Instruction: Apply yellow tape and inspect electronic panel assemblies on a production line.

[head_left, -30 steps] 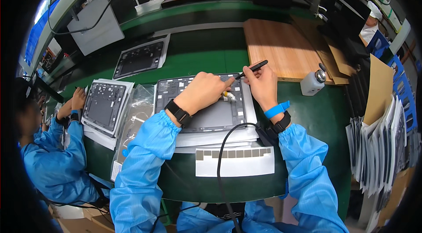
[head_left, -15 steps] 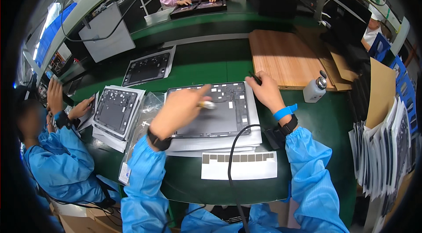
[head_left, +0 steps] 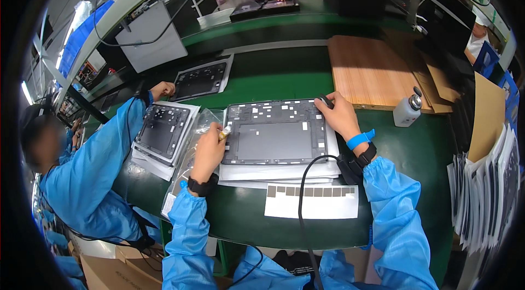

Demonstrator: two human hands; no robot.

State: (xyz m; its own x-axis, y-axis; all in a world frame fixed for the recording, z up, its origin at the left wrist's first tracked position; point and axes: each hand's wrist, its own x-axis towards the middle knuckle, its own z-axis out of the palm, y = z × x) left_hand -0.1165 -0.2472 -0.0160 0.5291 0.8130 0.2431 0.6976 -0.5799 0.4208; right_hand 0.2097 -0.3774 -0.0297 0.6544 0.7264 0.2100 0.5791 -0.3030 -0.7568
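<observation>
A dark grey tablet housing [head_left: 276,136] with small white patches along its far side lies on a stack of white sheets [head_left: 257,172]. At its left edge, my left hand [head_left: 208,151] pinches a small white-and-yellow piece [head_left: 225,131], its exact kind unclear. My right hand [head_left: 341,116] is closed at the housing's far right corner, around a slim black tool [head_left: 326,102] mostly hidden by the fingers. In front of the stack lies a white strip [head_left: 311,208] with a row of grey-brown squares along its far edge.
A similar housing [head_left: 161,131] lies to the left beside clear plastic film [head_left: 191,139]; another [head_left: 201,81] lies farther back, a co-worker's hand [head_left: 163,90] at its edge. A white pump bottle [head_left: 407,112], wooden board [head_left: 361,71] and upright sheets [head_left: 484,180] occupy the right. A black cable [head_left: 301,208] crosses the strip.
My left hand has drawn back from above the housing to its left edge. My right hand now sits against the far right corner. The co-worker on the left has reached forward to the farther housing.
</observation>
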